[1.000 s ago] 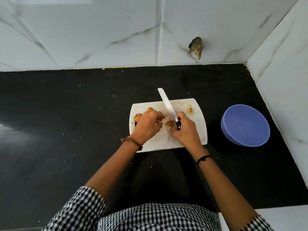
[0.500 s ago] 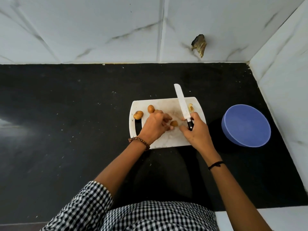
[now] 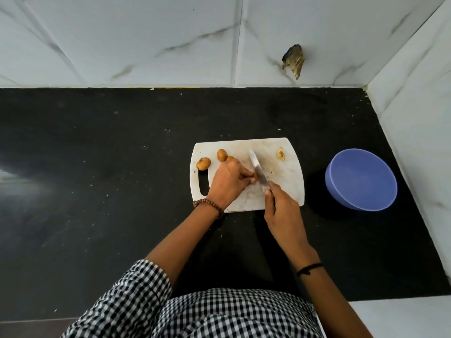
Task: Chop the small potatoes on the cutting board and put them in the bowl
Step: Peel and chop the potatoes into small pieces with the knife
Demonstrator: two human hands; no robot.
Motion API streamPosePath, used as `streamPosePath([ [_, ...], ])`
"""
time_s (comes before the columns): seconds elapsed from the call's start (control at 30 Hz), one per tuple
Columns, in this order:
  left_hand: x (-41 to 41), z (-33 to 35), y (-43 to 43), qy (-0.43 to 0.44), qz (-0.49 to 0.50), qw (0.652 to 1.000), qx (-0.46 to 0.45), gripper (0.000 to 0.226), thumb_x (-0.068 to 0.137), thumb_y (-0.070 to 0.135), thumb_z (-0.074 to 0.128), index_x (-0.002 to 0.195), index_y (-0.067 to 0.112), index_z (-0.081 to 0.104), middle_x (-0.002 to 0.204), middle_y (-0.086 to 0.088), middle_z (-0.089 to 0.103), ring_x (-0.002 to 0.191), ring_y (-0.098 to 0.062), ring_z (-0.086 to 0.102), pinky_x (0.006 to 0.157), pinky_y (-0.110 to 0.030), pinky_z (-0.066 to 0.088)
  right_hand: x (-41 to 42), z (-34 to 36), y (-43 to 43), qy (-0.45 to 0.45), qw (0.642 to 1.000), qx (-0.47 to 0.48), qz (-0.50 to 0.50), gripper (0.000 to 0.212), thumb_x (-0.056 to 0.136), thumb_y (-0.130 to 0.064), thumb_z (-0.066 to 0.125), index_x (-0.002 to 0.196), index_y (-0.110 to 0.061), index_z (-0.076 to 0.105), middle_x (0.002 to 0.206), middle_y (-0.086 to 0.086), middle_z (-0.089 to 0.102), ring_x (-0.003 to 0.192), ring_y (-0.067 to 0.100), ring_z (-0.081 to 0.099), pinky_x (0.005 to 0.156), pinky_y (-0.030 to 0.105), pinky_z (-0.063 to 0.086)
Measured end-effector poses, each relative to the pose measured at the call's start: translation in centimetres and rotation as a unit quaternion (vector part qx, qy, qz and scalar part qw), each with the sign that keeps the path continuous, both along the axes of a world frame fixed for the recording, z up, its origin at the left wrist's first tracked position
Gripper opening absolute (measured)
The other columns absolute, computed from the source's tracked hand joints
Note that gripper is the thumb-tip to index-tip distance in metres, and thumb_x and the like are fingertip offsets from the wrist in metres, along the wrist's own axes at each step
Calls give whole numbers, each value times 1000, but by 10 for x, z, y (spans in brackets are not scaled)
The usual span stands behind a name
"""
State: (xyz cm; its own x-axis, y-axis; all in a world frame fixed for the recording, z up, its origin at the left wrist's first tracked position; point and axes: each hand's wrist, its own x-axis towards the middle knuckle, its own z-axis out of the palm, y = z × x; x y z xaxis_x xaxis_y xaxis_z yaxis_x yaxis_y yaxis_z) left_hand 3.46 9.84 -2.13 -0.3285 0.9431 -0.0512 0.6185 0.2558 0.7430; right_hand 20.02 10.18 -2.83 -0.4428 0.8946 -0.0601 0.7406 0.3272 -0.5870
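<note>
Two curled hands: potato, knife

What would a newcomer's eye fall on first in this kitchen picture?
The right hand holds a knife against a small potato that the left hand pinches on the white cutting board. A blue bowl sits right of the board; whole potatoes lie at the board's left end.

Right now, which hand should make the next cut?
Right. The right hand grips the knife, its blade against the small potato that the left hand pinches on the cutting board.
</note>
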Motion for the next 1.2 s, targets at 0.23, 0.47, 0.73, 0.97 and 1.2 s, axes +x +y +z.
streamPosePath([
  [0.23,1,-1,1,12,-5,1000,-13,16,81,14,74,96,10,76,96,-8,63,83,-18,61,78,-29,53,-4,8,-11,-100,995,10,9,51,106,-27,39,153,-12,29,97,8,59,83,20,60,72,36,54],
  [0.47,-2,-4,5,37,-30,999,-22,13,82,15,73,93,11,77,92,-5,64,87,-18,57,75,-34,53,-8,6,-15,-128,991,38,14,54,104,-20,45,153,-8,28,95,11,59,73,20,57,63,31,48],
  [0.73,-1,-6,6,52,-31,998,-23,13,83,16,73,95,12,77,93,-4,63,89,-16,55,74,-27,52,-28,11,-10,-196,980,36,27,58,105,-17,43,156,-4,17,117,15,57,90,31,65,75,40,54],
  [0.97,2,-10,5,48,-15,999,-16,12,82,14,73,93,9,77,94,-4,64,87,-17,59,75,-30,54,-16,17,-18,-204,978,33,38,59,104,-17,43,156,-7,18,112,12,59,90,29,65,73,39,53],
  [1.2,3,-11,4,50,-10,999,-5,10,83,12,71,91,8,77,92,-9,65,86,-21,59,75,-36,55,18,38,-37,-210,977,-13,33,52,106,-23,37,155,-12,25,110,11,62,91,29,64,73,41,52],
])
